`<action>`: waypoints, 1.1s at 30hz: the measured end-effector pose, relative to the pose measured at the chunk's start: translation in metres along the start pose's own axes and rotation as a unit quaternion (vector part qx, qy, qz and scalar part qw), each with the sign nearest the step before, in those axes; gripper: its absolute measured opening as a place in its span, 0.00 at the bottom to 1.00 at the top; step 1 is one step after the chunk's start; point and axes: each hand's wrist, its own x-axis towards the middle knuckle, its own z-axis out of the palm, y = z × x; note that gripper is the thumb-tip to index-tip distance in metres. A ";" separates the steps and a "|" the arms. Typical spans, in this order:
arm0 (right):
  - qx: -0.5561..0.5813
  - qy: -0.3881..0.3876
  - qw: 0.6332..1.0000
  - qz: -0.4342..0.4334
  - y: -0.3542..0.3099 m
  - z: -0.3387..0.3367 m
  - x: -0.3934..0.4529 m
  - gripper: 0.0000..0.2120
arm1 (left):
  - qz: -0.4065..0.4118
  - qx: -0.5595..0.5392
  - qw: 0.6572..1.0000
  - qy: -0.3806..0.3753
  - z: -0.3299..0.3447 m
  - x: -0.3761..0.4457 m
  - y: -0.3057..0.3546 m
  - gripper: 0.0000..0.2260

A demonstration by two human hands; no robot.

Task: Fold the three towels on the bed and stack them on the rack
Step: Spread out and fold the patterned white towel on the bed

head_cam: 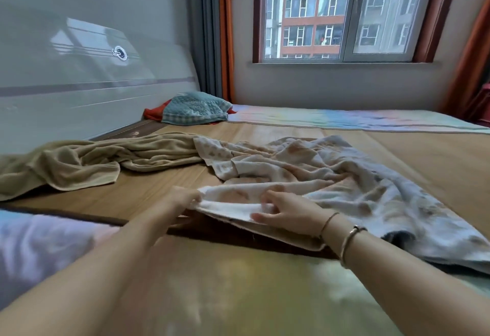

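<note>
forearms reach in from the near edge over a pale pastel sheet on the bed. left hand pinches the near corner of the patterned white towel, fingers curled onto the hem and lifting it slightly off the mat. right hand, wearing two thin bracelets at the wrist, lies on the same hem just beside the left, fingers spread and loosely bent; its grip on the cloth cannot be told because of blur. the towel lies crumpled across the woven brown mat, trailing toward the right edge. beyond it to the left, a beige towel lies rumpled, its far end touching the white one. farther back, against the headboard, a teal quilted cloth rests on something red. window in the far wall.
</note>
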 end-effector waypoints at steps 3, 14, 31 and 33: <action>-0.039 -0.020 0.999 -0.032 -0.023 0.012 -0.011 0.30 | -0.040 0.020 0.999 0.011 -0.022 -0.008 -0.016 0.15; -0.170 0.022 0.984 0.051 -0.007 0.022 -0.034 0.19 | 0.060 0.202 0.973 0.092 -0.027 -0.019 -0.036 0.14; -0.049 0.119 0.989 0.066 0.038 0.006 -0.107 0.25 | 0.362 0.365 0.851 0.105 0.069 -0.056 -0.005 0.15; -0.097 0.150 0.981 0.070 0.055 0.000 -0.126 0.25 | 0.393 0.331 0.858 0.018 0.107 -0.061 0.004 0.09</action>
